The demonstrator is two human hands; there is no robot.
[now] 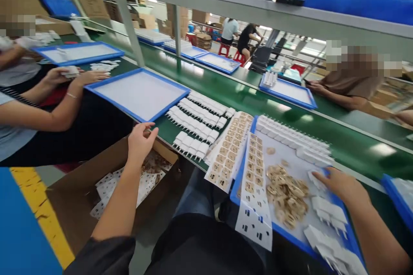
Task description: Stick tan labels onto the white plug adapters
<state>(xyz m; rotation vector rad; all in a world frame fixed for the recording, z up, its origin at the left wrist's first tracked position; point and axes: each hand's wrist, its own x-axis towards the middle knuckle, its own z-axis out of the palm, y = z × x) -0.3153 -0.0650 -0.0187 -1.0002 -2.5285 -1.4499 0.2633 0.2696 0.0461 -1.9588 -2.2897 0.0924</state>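
Over the cardboard box [97,189] at my left knee, my left hand [141,142] hangs with fingers loosely spread and nothing in it, just above the box's far rim; inside the box lie used white backing sheets [142,184] and a scatter of brown scraps. My right hand [338,184] rests palm down on the blue-rimmed tray [237,180] in front of me, its fingertips touching a white plug part [318,180] near the tray's right side; I cannot tell whether the fingers have closed on it or only press on it. A heap of tan peeled labels [287,195] sits in the middle of the tray, with rows of white plug parts along its far edge and right edge. Two label sheets [253,180] lie across the tray's left rim, the nearer one hanging over the front. On the green belt [258,99] beyond, more white plugs [196,122] lie in rows beside an empty blue tray [138,92]. A co-worker's hands [77,78] work at my left.
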